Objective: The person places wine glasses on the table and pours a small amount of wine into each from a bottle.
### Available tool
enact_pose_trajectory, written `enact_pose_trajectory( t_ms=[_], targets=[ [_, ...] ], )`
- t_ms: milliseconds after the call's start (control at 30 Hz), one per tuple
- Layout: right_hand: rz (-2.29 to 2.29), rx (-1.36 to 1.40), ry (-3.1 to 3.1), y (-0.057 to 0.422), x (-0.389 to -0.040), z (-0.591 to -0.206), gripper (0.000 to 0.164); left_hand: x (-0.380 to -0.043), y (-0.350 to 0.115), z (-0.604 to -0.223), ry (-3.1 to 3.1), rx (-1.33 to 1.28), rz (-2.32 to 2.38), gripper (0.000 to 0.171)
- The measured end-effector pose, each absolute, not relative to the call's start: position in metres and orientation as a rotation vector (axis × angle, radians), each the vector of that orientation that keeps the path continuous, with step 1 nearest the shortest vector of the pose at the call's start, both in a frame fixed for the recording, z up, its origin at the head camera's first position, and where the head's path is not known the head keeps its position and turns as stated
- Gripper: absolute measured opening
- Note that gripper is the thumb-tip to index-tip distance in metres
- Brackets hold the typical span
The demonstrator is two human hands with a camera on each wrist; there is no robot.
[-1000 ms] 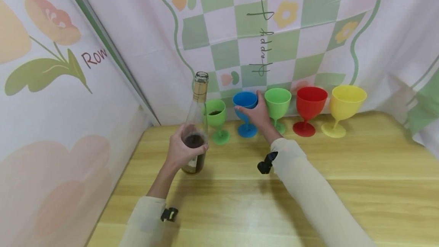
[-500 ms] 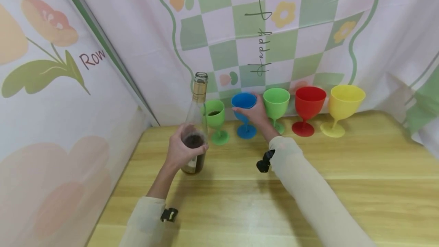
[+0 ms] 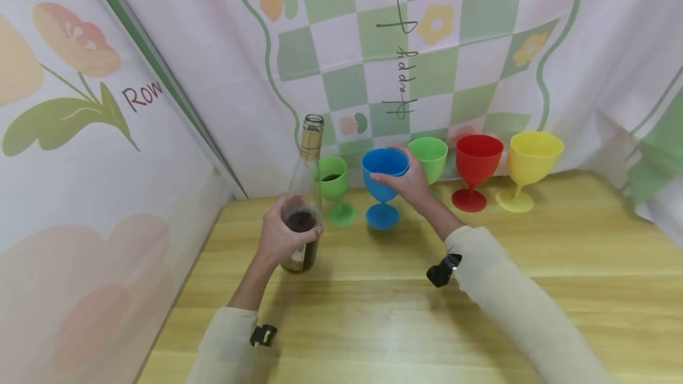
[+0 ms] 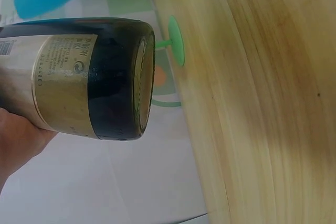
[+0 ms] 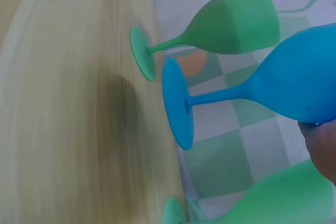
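My left hand [image 3: 281, 234] grips a corkless glass wine bottle [image 3: 302, 218] round its body, with dark liquid in the lower part. In the left wrist view the base and label [image 4: 63, 72] of the bottle show, held above the wooden table. Fingers and thumb of my right hand [image 3: 409, 184] hold a blue goblet [image 3: 380, 187] by its bowl. Its foot [image 5: 177, 103] hangs just off the table in the right wrist view. Between bottle and blue goblet stands a green goblet [image 3: 334, 187] with some dark liquid inside.
A second green goblet [image 3: 433, 159], partly hidden behind my right hand, stands in a row with a red goblet [image 3: 476, 162] and a yellow goblet [image 3: 530, 162]. Printed curtains [image 3: 336, 34] hang behind and left of the wooden table [image 3: 363, 313].
My right hand has lifted the blue goblet and brought it slightly nearer to me, away from the row. The left hand and bottle stay almost where they were.
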State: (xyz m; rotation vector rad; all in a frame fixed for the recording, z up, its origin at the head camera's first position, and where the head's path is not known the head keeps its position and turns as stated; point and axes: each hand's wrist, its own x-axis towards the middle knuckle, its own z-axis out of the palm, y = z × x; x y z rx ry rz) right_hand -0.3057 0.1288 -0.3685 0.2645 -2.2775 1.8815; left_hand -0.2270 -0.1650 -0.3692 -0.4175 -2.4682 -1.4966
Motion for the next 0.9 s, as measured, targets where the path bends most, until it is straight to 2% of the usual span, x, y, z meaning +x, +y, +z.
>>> enact_pose_trajectory(
  t_ms=[200, 500, 900],
  targets=[
    [1.853, 0.343, -2.386, 0.149, -0.278, -0.369, 0.079, -0.227, -0.165, -0.369, -2.507, -0.400, -1.470, 0.072],
    [1.777, 0.385, -2.482, 0.166, -0.257, -0.387, 0.094, -0.226, -0.168, -0.373, -2.594, -0.390, -1.420, 0.074],
    [1.790, 0.360, -2.429, 0.172, -0.253, -0.405, 0.083, -0.224, -0.168, -0.373, -2.717, -0.429, -1.335, 0.071]
  ],
)
